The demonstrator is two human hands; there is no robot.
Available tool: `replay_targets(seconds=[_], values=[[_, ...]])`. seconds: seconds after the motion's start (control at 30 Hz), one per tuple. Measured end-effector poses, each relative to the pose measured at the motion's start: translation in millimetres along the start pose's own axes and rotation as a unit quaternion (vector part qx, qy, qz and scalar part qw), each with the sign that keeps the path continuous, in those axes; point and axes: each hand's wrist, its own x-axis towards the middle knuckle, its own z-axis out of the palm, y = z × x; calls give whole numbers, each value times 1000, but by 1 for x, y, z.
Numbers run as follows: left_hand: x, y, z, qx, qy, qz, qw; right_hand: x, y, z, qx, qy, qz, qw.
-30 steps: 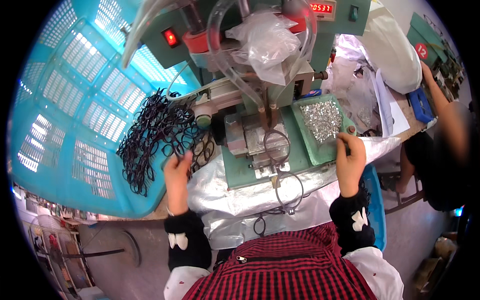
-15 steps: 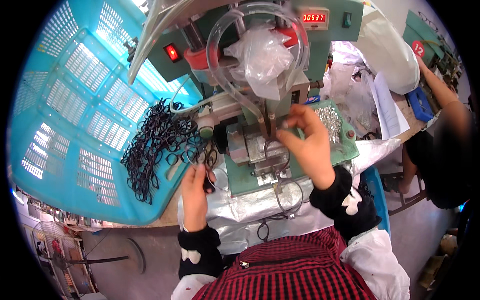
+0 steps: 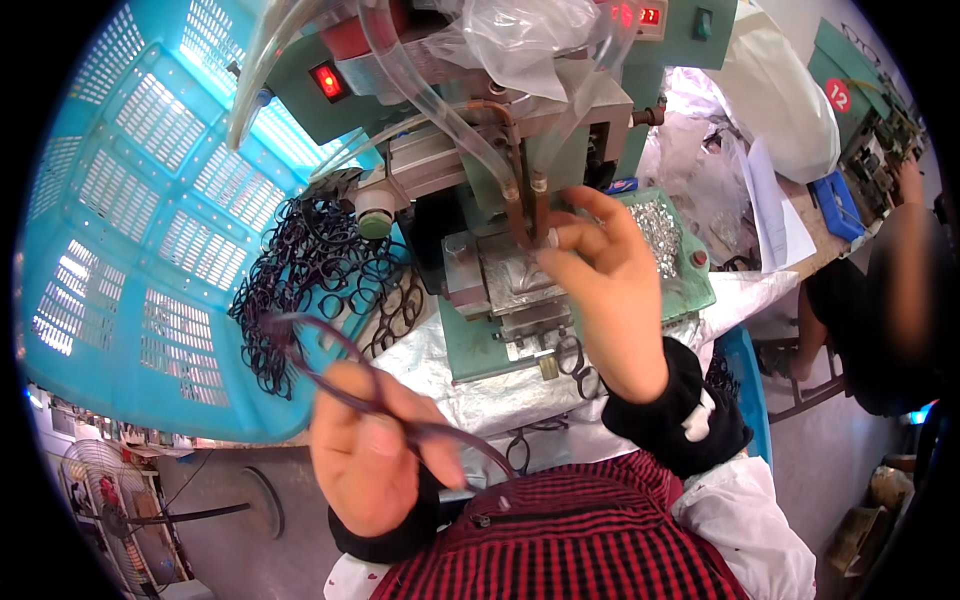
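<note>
A dark purplish eyeglass frame (image 3: 365, 400) is pinched in my left hand (image 3: 372, 455), lifted close in front of my apron. My right hand (image 3: 612, 290) is at the green press, its thumb and forefinger drawn together beside two metal guides (image 3: 528, 218) under clear tubes. Whatever those fingertips may hold is too small to make out. Just left of them lies the metal fixture block (image 3: 515, 275) of the press. More dark eyeglass frames (image 3: 572, 365) lie at the front edge of the press, below my right hand.
A large blue basket (image 3: 150, 240) leans at the left, with a heap of dark eyeglass frames (image 3: 310, 270) at its mouth. A green tray of small shiny metal parts (image 3: 655, 240) stands right of the press. Another person (image 3: 870, 330) sits at the far right.
My left hand has come back from the heap toward me, raising an eyeglass frame. My right hand stays by the guides; the frame that was under its fingers at the fixture is gone from there.
</note>
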Motion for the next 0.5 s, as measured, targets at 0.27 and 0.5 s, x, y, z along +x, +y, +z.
replay_targets(seconds=[0.27, 0.5], values=[[34, -65, 13, -126, -59, -457, 878, 23, 24, -98, -340, 184, -86, 918], [28, -80, 5, -122, -72, -445, 884, -14, 55, -146, -670, 86, -124, 727]])
